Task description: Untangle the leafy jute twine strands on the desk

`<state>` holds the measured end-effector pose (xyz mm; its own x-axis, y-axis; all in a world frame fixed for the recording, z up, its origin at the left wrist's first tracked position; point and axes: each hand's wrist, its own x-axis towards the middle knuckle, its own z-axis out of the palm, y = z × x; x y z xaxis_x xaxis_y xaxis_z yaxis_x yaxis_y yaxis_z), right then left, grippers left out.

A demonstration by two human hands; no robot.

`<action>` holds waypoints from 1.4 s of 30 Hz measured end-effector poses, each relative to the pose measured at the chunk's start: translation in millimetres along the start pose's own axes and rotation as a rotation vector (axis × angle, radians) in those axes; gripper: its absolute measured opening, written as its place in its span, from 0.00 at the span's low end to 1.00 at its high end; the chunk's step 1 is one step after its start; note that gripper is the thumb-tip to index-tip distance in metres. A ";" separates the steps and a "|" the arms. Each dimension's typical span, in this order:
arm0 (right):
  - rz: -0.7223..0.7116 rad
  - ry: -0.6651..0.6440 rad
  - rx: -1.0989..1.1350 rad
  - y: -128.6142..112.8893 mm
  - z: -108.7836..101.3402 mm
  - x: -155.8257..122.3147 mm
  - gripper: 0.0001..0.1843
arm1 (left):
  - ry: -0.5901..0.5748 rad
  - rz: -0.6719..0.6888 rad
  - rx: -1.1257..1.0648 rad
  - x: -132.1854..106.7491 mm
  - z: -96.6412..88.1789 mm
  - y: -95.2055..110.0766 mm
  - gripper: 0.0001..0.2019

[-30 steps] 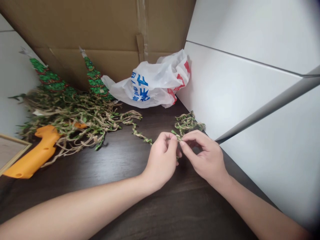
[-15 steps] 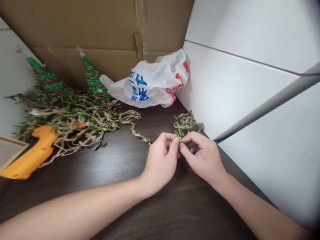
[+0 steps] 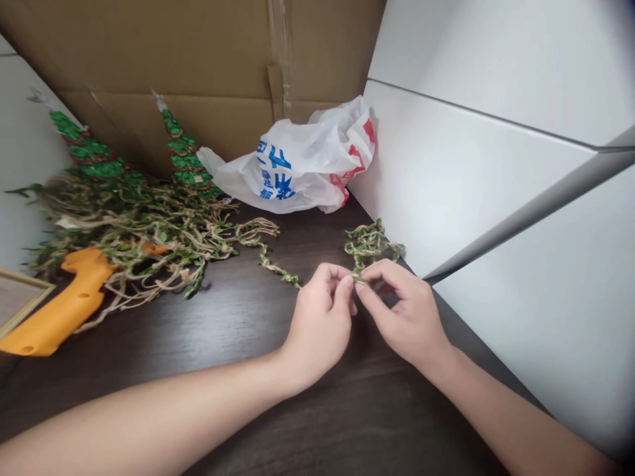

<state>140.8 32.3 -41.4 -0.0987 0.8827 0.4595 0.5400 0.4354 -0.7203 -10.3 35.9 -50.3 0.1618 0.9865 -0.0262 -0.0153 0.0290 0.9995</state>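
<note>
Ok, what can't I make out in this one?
All in the head view:
- Leafy strand: its pinched part is mostly covered by the left hand and right hand.
- Orange tool: its front end is hidden in the leafy pile.
- Framed panel: cut off by the left edge.
- Plastic bag: folds hide some lettering and any contents.

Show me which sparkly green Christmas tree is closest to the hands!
The right-hand Christmas tree, the one beside the white plastic bag. The other tree is farther left, away from the bag.
</note>
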 end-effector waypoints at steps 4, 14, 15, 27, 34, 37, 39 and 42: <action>-0.013 0.050 0.186 2.4 3.6 -2.2 0.04 | 0.035 -0.012 -0.044 1.4 -0.1 -1.1 0.09; 0.144 -0.092 0.053 2.5 4.2 -0.5 0.08 | 0.015 -0.005 -0.034 0.4 0.9 1.4 0.05; 0.116 -0.096 0.063 2.5 3.0 0.0 0.09 | 0.016 -0.009 -0.037 0.4 0.6 1.3 0.06; -0.054 -0.091 0.141 2.6 -0.8 1.6 0.08 | 0.097 -0.051 -0.152 7.0 -1.6 -0.5 0.08; 0.528 -0.009 0.703 10.5 6.1 8.0 0.12 | 0.038 -0.031 -0.105 4.6 -1.7 -1.1 0.08; 0.657 0.059 0.892 13.6 5.6 10.8 0.15 | -0.017 -0.019 -0.095 3.5 -1.1 -1.5 0.08; 0.669 0.083 0.954 15.0 4.9 11.9 0.15 | -0.035 -0.018 -0.088 3.0 -0.8 -0.8 0.08; 0.656 0.138 0.982 15.9 4.4 13.4 0.13 | -0.040 -0.035 -0.057 2.0 -0.5 2.0 0.09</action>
<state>144.4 51.9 -49.0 0.0807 0.9873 -0.1365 -0.4237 -0.0900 -0.9013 -10.5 38.0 -48.4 0.2030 0.9774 -0.0587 -0.0654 0.0733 0.9952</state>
